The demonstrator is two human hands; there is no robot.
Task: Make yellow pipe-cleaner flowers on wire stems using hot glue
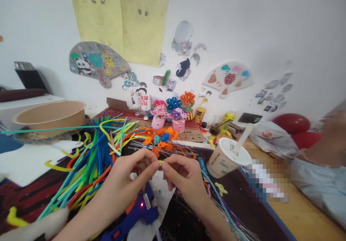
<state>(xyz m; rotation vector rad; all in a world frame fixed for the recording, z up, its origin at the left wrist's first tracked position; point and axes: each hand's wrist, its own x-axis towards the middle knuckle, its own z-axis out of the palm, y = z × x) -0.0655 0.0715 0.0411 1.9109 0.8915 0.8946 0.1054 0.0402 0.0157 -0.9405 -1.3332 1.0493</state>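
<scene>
Between my two hands is a short yellow piece of pipe cleaner (161,163), mostly hidden by the fingertips. My left hand (135,172) pinches its left end with thumb and forefinger. On the other side, my right hand (183,172) pinches the right end the same way. Below the hands lies a blue glue gun (135,215) with a red light lit, on a white sheet (163,194). Orange pipe-cleaner flowers (164,143) with thin stems lie just beyond the fingers. A small yellow twisted piece (221,189) rests right of my right hand.
A heap of coloured pipe cleaners (94,161) spreads on the left, near a beige basin (51,115). Small pots of finished flowers (178,120) stand at the back. A lidded cup (227,158) with a straw is at right. Another person's arm (327,140) shows at the right edge.
</scene>
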